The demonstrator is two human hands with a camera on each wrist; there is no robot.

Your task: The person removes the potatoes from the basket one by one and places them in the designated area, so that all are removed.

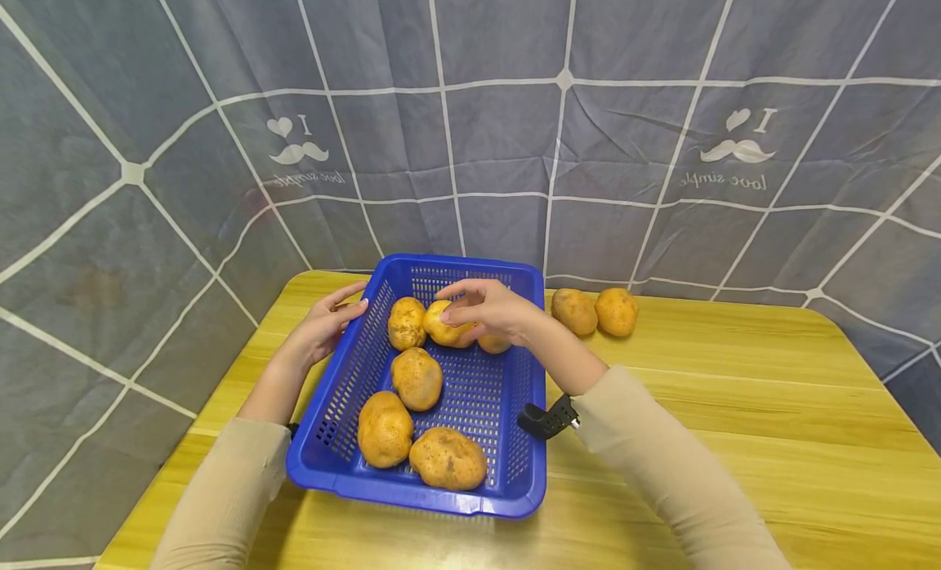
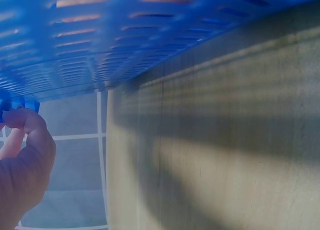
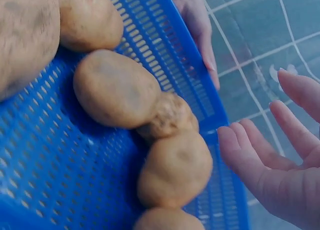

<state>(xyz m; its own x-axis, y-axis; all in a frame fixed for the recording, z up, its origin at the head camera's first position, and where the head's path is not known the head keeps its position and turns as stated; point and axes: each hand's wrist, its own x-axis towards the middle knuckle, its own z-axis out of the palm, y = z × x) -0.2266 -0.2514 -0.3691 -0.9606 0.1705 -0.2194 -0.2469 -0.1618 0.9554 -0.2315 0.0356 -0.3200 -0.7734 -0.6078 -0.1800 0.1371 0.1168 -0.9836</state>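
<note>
A blue plastic basket (image 1: 412,495) with slotted walls stands on the table and holds several potatoes. My left hand (image 1: 323,327) grips its left rim, the thumb laid over the edge; in the left wrist view this hand (image 2: 30,155) pinches the rim near a corner. Over the far end of the basket hovers my right hand (image 1: 494,310), fingers spread and gently bent. It partly hides a potato (image 1: 441,323) in the head view. In the right wrist view the right hand (image 3: 285,175) holds nothing and appears apart from the nearest potato (image 3: 175,169).
Two potatoes, one darker (image 1: 574,311) and one lighter (image 1: 617,312), lie on the wooden table (image 1: 706,423) to the right of the basket. A grey curtain (image 1: 507,145) with white lines hangs behind and at the left. A black strap (image 1: 547,419) is on the right wrist.
</note>
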